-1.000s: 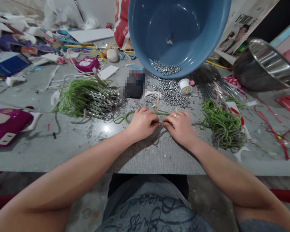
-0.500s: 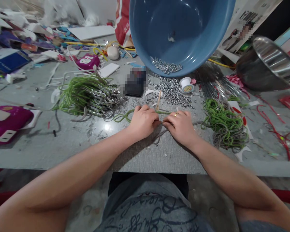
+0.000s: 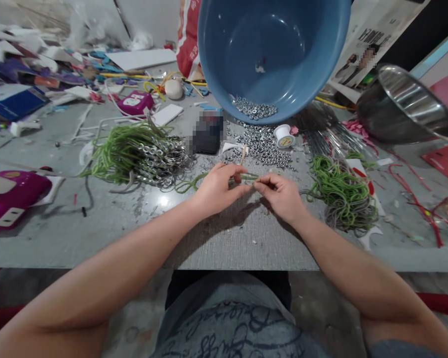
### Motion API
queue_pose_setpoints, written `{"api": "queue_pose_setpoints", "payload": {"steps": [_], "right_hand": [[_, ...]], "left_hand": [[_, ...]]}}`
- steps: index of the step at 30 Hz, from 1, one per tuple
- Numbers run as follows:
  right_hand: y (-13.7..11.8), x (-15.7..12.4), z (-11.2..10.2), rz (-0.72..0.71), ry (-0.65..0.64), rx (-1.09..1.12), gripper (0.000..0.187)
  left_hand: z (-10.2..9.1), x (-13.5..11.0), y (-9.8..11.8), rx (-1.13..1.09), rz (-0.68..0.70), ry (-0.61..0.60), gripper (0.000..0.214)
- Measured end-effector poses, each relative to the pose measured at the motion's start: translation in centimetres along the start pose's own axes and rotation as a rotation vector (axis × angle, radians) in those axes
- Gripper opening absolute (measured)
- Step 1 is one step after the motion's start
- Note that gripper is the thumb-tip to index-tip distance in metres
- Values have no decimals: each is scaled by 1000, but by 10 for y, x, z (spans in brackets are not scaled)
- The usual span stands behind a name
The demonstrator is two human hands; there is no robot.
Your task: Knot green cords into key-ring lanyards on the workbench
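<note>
Above the near middle of the table, my left hand [image 3: 221, 188] has its thumb and forefinger spread apart, the thumb tip close to my right fingertips. Its other fingers are partly hidden. My right hand [image 3: 280, 195] pinches a thin cord between thumb and fingertips; the pinched part is too small to make out clearly. A green cord [image 3: 186, 186] loops out left of my left hand and runs behind it toward the right hand. Beyond the hands lie many small metal nuts or rings [image 3: 263, 146], a wooden stick [image 3: 243, 155] and a white spool [image 3: 283, 136].
Green cords with metal clasps [image 3: 134, 154] lie left; a green and grey cord bundle [image 3: 339, 194] lies right. A tilted blue basin [image 3: 272, 49] holds more metal pieces. Nearby are a dark phone-like object [image 3: 209, 134], a steel bowl [image 3: 399, 107] and a magenta device [image 3: 18, 199].
My left thumb and forefinger have parted from their pinch. My right hand still pinches, turned slightly. The grey cord end below the hands no longer shows. The view has shifted slightly.
</note>
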State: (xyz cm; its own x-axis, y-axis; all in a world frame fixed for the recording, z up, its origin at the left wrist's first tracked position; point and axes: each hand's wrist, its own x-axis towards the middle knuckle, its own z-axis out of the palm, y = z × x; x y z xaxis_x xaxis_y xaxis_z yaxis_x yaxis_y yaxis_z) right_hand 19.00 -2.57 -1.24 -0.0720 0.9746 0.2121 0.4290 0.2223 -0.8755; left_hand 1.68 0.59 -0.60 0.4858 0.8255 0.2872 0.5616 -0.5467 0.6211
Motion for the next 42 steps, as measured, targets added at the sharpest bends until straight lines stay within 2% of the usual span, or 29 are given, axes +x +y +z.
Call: {"api": "queue_pose_setpoints", "payload": {"steps": [2,4,8,13,17,23,27,33,42], "right_hand": [[0,0,1,130,8,250,17],[-1,-2,3,220,-29,403,23],[-4,-5,5,328,-119,503,29],[-6,-5,4,278,-90,539,30],[-6,-4,2,316,-155,545,29],[-2,-6,2,352,-169,656,30],[-3,-7,3,358,-230,802,29],[-7,-8,3,385,-337,905,25],[-12,-10,5,322,-339,984,25]], "left_hand": [[0,0,2,-174,-68,-36,27],[2,0,4,-344,-120,-66,23],[2,1,4,-565,-155,-54,16],[0,1,3,-498,-126,-103,18],[0,0,3,-457,-122,-153,19],[-2,-3,7,-827,-270,-327,26],[-3,-3,7,-996,-286,-428,33],[-3,-4,8,-1044,-277,-390,40],[-6,-4,11,-1169,-227,-417,39]]}}
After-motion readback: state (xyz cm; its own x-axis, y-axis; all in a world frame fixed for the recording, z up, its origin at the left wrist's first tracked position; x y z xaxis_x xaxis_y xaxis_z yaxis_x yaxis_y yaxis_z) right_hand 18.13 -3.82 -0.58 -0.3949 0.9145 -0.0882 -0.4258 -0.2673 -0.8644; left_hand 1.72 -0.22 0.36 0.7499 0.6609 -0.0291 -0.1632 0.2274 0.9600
